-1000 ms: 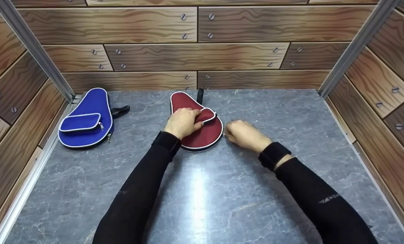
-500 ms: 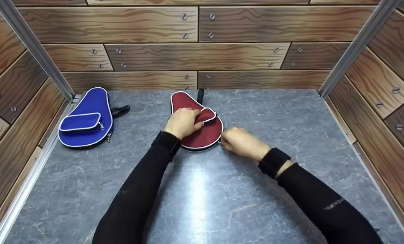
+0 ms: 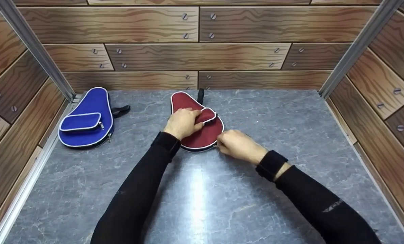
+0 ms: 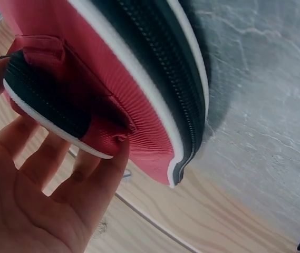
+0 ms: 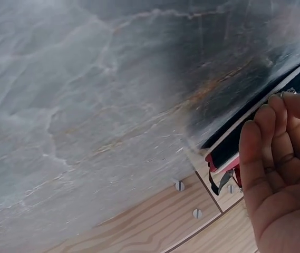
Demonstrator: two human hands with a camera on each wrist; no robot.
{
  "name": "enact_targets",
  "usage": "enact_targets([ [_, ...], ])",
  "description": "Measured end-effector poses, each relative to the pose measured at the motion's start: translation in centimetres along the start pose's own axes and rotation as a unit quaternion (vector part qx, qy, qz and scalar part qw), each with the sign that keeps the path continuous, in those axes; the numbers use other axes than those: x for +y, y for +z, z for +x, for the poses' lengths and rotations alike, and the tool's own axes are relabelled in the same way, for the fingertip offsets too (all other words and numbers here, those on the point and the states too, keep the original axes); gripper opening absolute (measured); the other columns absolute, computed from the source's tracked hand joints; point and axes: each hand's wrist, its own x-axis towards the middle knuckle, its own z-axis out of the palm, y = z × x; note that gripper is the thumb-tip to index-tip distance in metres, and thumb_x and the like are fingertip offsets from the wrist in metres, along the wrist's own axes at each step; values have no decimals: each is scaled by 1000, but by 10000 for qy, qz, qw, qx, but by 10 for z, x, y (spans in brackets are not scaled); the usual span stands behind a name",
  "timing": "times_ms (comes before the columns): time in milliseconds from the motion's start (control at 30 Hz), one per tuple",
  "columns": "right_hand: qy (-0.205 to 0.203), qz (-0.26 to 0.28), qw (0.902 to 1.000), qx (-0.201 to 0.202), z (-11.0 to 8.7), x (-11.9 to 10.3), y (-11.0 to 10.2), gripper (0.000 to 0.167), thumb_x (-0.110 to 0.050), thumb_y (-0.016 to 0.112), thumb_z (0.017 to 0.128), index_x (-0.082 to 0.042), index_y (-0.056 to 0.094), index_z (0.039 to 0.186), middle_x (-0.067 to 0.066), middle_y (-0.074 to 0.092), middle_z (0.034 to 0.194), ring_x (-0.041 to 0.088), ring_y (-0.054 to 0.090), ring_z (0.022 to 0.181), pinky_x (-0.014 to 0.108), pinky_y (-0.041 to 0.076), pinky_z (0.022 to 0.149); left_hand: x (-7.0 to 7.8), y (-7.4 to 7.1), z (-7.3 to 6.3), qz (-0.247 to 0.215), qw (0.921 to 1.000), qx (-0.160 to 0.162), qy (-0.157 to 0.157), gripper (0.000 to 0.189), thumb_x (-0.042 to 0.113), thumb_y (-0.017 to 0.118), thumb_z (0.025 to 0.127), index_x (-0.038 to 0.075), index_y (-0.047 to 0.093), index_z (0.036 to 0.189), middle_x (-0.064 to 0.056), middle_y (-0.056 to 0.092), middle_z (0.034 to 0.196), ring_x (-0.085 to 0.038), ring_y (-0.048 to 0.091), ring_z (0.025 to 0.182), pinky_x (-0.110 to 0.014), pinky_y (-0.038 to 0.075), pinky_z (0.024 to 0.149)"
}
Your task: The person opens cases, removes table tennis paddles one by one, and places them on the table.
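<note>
A red paddle-shaped zip case [image 3: 202, 137] with white piping lies on the grey surface, its narrow end away from me. My left hand [image 3: 183, 122] grips the case's small raised pocket [image 4: 49, 100]; in the left wrist view the thumb and fingers stand on either side of it. The black side zipper [image 4: 165, 60] shows its teeth in that view. At the lower right rim of the case, my right hand [image 3: 240, 145] pinches the zipper's metal pull [image 3: 216, 146]. In the right wrist view the fingertips [image 5: 277, 100] and thumb meet at this pull, partly covering it.
A blue paddle-shaped case [image 3: 93, 101] with a front pocket and a black strap [image 3: 121, 110] lies at the left. Wood-patterned walls [image 3: 154, 56] enclose the back and both sides, with metal rails [image 3: 354, 51] in the corners.
My right hand has slid toward me and leftward around the red case's rim, carrying the zipper pull with it. The left hand and the blue case have stayed put.
</note>
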Motion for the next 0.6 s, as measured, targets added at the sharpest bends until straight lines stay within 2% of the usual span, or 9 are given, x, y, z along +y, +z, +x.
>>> enact_targets([
  [400, 495, 31, 9987, 104, -4, 13, -4, 20, -2, 79, 97, -12, 72, 82, 3, 72, 76, 18, 64, 68, 46, 63, 63, 7, -6, -9, 73, 9995, -272, -173, 64, 46, 76, 112, 5, 70, 161, -25, 79, 151, -49, 78, 139, -59, 64, 119],
  [600, 669, 104, 9976, 137, -6, 22, -8, 14, -8, 82, 102, -10, 79, 88, 5, 78, 80, 18, 70, 70, 46, 66, 67, 11, -9, -16, 21, 9996, -252, -132, 64, 46, 78, 110, 0, 73, 154, -27, 79, 142, -48, 79, 133, -59, 65, 117],
])
